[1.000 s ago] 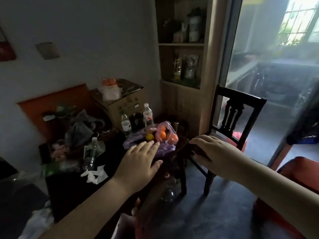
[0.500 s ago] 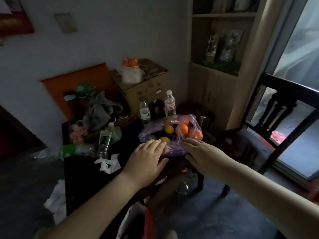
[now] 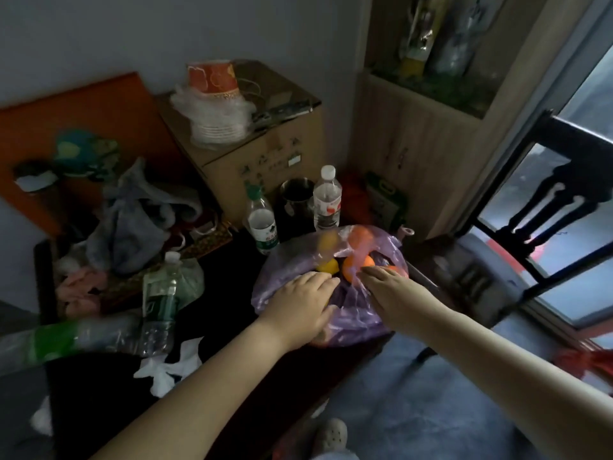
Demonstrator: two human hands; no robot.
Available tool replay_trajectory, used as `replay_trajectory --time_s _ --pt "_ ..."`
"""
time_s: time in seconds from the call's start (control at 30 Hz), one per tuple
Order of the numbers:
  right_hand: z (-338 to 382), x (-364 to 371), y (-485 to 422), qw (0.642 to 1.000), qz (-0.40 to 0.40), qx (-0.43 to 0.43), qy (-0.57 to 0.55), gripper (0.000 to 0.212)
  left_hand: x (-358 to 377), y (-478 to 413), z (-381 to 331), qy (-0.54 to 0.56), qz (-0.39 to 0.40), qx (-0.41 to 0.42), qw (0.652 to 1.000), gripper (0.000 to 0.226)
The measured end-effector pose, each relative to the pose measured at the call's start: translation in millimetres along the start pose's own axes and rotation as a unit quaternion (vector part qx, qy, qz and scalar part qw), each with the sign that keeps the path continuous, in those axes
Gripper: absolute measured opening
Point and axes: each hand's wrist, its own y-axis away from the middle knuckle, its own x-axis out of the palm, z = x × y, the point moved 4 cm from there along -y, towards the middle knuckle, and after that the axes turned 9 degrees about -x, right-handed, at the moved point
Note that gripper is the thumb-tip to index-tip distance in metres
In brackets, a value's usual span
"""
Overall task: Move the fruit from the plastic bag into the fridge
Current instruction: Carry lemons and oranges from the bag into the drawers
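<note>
A translucent purple plastic bag [image 3: 358,313] sits at the right end of a dark table [image 3: 99,386]. Its mouth is open, and inside I see an orange [image 3: 356,266], a yellow fruit [image 3: 328,265] and more fruit behind the film. My left hand [image 3: 298,302] lies flat on the bag's near left side, fingers together and pointing into the opening. My right hand [image 3: 394,290] rests on the bag's right side with fingertips touching the orange. Neither hand visibly grips anything. No fridge is in view.
Two water bottles [image 3: 326,200] and a dark metal cup [image 3: 297,202] stand just behind the bag. A cardboard box [image 3: 265,154] with paper cups stands behind them. Clutter, bottles and tissues cover the table's left part. A dark wooden chair [image 3: 544,207] is at the right.
I have come closer and the view has tilted down. Both hands moved forward onto the bag; the right hand went from the chair side to the bag's opening.
</note>
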Motion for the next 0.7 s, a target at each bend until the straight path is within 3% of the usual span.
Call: replay_trajectory --time_s 0.13,0.3,0.47,0.7 --pt "-13 12 -43 0.999 0.022 -0.020 0.037 0.056 30 -42 21 0.003 0.053 0.029 0.998 0.049" --pt "-34 31 -74 0.998 0.045 -0.015 0.045 0.053 57 -86 42 -0.050 0.027 0.062 0.996 0.041" --pt "-55 43 -79 0.993 0.091 0.033 0.073 0.053 81 -119 61 -0.137 0.094 0.078 0.983 0.054" --pt "-78 48 -81 0.984 0.119 0.122 0.043 0.056 103 -152 84 -0.125 0.126 0.040 0.983 0.062"
